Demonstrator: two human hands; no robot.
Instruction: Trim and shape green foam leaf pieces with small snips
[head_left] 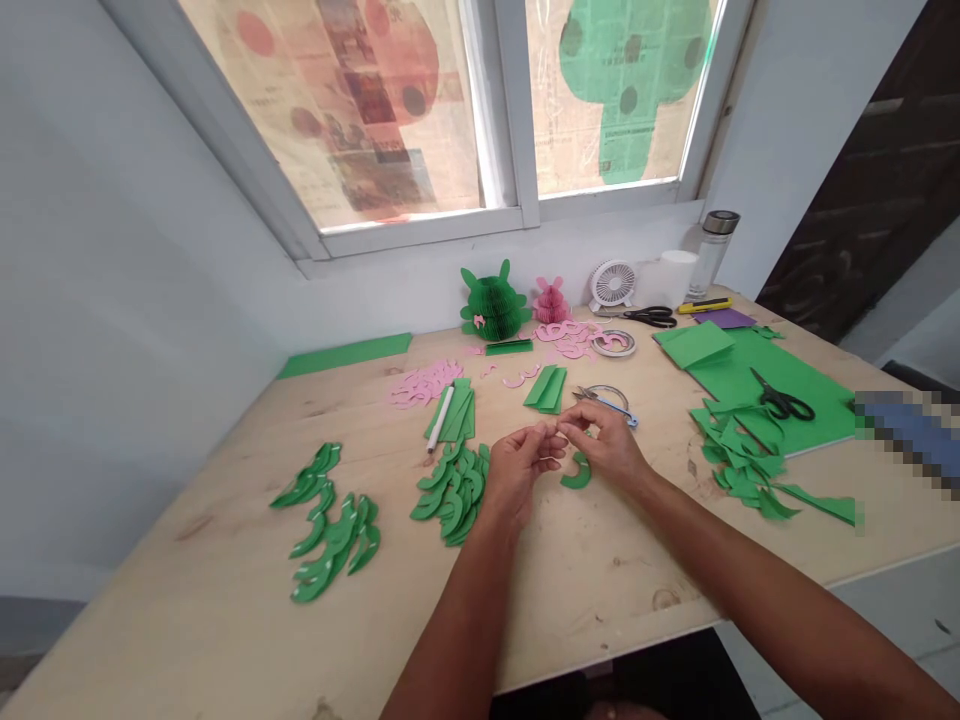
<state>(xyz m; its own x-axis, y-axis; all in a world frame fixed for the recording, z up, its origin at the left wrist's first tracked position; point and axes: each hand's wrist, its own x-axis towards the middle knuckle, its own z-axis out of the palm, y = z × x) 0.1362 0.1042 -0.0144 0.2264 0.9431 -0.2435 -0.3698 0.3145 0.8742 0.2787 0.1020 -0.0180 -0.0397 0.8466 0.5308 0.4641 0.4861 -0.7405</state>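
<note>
Over the middle of the table, my left hand (523,462) and my right hand (611,440) meet at the fingertips. Both are closed in a pinch, and whatever lies between the fingers is too small to make out. Just below my right hand a curved green paper piece (576,475) rests on the wood. Beside my left hand is a pile of curved green paper pieces (454,497). Farther left, more green curved pieces (334,555) with whitish strips lie in loose groups. Behind my right hand sit a roll of tape (606,392) and a blue-handled cutting tool (628,418).
Green strips (459,412) bear a white pen (440,420). Pink cutouts (427,384) lie behind. Green (495,303) and pink (551,302) paper figures stand by the wall, near a small fan (613,285) and glass bottle (712,257). Black scissors (782,400) and green scraps (742,462) are right.
</note>
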